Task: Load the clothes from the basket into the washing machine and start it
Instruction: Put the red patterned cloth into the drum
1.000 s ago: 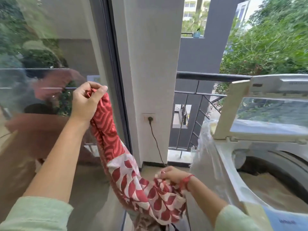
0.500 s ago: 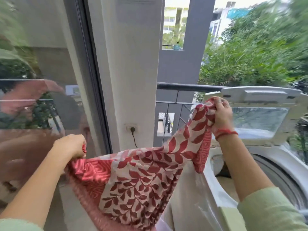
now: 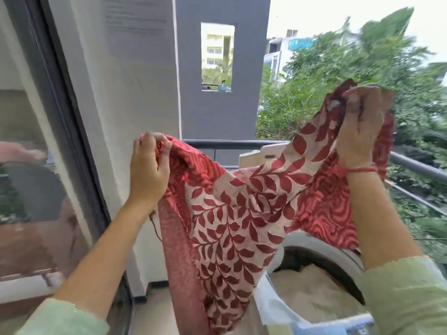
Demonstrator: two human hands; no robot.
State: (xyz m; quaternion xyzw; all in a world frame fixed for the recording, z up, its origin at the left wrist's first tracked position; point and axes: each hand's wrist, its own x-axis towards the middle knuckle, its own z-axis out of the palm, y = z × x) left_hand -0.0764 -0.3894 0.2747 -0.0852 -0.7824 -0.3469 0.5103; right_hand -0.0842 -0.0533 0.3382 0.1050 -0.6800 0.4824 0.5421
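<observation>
We are holding a red-and-cream leaf-print cloth (image 3: 232, 213) spread between both hands above the open washing machine (image 3: 321, 247). Our left hand (image 3: 148, 170) is clenching one bunched edge of it near the white pillar (image 3: 135, 93), and our right hand (image 3: 360, 131) is gripping the other edge higher up, against the trees. The cloth is sagging in the middle and hanging down in front of the drum, where pale laundry (image 3: 312, 293) is already lying. The dark railing (image 3: 217, 143) is running behind it
</observation>
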